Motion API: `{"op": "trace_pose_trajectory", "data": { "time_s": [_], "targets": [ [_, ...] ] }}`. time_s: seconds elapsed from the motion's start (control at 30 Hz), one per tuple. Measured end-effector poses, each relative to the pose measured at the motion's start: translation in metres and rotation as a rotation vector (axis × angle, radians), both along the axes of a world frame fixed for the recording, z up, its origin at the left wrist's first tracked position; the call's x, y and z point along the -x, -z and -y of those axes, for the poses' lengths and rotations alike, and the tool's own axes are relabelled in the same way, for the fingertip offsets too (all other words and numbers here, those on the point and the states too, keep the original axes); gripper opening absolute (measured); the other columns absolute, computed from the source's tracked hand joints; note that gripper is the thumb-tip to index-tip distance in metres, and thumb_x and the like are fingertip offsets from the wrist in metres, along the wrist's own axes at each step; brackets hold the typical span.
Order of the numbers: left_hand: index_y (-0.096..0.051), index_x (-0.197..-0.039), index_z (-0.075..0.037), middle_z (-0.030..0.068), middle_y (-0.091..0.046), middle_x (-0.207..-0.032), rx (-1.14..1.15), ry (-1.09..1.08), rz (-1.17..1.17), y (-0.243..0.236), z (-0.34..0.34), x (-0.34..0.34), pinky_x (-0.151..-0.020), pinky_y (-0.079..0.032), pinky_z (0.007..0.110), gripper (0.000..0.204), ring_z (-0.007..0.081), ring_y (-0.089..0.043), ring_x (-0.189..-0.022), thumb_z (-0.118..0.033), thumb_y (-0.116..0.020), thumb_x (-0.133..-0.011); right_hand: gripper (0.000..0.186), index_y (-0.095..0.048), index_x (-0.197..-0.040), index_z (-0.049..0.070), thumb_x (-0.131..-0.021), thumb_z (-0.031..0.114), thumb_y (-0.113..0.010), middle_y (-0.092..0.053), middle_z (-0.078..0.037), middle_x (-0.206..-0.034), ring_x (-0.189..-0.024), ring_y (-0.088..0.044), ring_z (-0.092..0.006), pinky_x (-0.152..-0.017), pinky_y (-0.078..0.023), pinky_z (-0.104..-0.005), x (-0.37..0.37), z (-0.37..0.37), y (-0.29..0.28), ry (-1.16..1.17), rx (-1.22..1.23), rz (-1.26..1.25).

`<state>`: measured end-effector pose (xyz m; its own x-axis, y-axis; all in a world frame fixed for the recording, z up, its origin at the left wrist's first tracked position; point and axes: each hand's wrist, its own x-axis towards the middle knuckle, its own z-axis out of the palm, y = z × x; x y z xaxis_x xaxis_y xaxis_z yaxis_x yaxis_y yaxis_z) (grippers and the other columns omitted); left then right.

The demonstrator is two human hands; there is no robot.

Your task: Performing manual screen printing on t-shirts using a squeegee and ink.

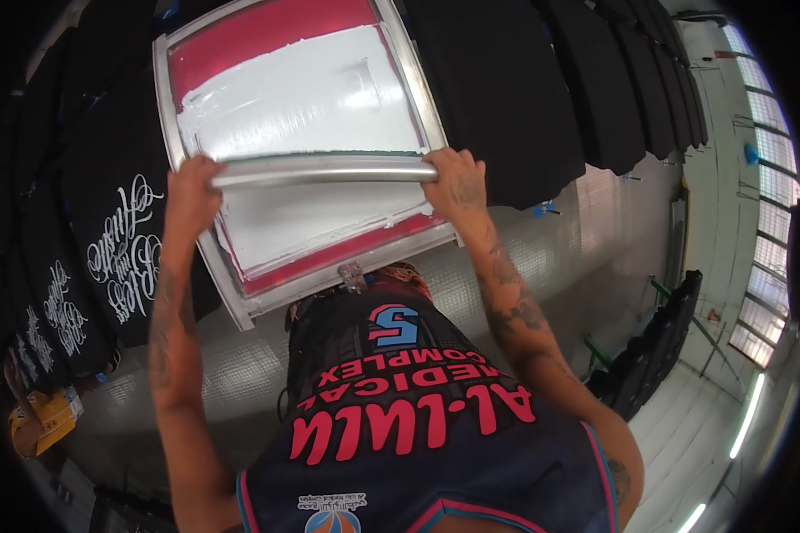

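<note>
A screen-printing frame with an aluminium rim, a red border and a mesh coated in white ink lies in front of me. A long metal-handled squeegee spans it. My left hand grips the squeegee's left end, and my right hand grips its right end. A metal clamp sits at the frame's near edge. Just left of the frame lies a black garment with white script printed on it.
Black garments lie in rows on both sides of the frame. Another person in yellow stands at the far lower left. Dark racked items with green bars stand at lower right, beside a walkway.
</note>
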<state>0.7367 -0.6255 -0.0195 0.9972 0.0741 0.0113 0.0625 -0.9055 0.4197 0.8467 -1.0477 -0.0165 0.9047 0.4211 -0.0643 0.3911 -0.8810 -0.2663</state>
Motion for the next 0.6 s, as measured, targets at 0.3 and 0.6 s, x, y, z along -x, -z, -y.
{"op": "trace_pose_trajectory", "data": {
  "time_s": [0.3, 0.6],
  "targets": [
    [-0.073, -0.096, -0.013, 0.0071, -0.064, -0.114, -0.183, 0.484, 0.293, -0.028, 0.048, -0.267, -0.099, -0.042, 0.049, 0.023, 0.0296, -0.055, -0.119, -0.007, -0.069, -0.075, 0.035, -0.066, -0.113, 0.004, -0.081, 0.018, -0.070, -0.066, -0.013, -0.108, -0.104, -0.061, -0.0329, -0.091, -0.042, -0.0479, 0.055, -0.011, 0.007, 0.356, 0.017, -0.093],
    [-0.073, -0.103, -0.016, 0.0043, -0.065, -0.116, -0.052, 0.689, 0.331, 0.022, 0.080, -0.311, -0.108, -0.038, 0.057, 0.026, 0.0275, -0.054, -0.122, -0.009, -0.068, -0.079, 0.034, -0.064, -0.109, 0.000, -0.079, 0.017, -0.069, -0.063, -0.017, -0.105, -0.099, -0.062, -0.0387, -0.089, -0.044, -0.0506, 0.082, -0.034, 0.018, 0.518, 0.021, -0.034]
  ]
}}
